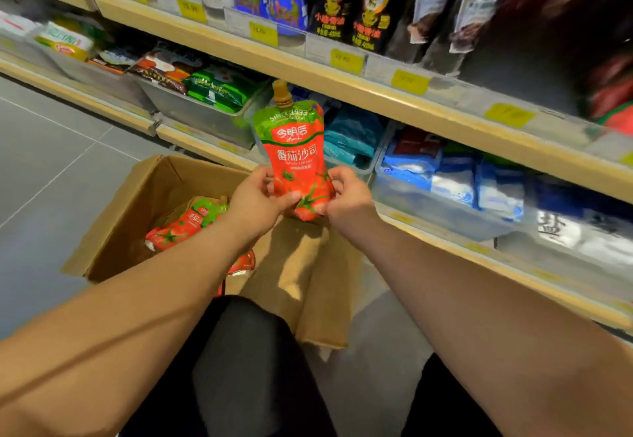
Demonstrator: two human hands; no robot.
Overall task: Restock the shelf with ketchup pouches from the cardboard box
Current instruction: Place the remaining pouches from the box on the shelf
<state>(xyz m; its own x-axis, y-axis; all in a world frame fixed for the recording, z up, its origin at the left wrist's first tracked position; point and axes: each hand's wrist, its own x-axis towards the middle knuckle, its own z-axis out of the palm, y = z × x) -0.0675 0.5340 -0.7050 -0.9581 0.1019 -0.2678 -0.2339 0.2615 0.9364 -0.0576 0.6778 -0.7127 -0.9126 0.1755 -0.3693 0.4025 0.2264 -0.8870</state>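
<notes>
A red and green ketchup pouch [296, 149] with a tan spout cap stands upright in the air above the open cardboard box [137, 210]. My left hand [257, 197] grips its lower left corner and my right hand [346, 193] grips its lower right corner. Inside the box lie more ketchup pouches [181, 224], partly hidden under my left forearm. The pouch is held in front of the lower shelf [445, 227], level with its clear bins.
Clear bins [205, 118] on the lower shelf hold green, teal and blue-white packets. The upper shelf [308, 70] carries dark bottles and blue packs behind yellow price tags. Grey tiled floor lies to the left. My dark-clothed knees are at the bottom.
</notes>
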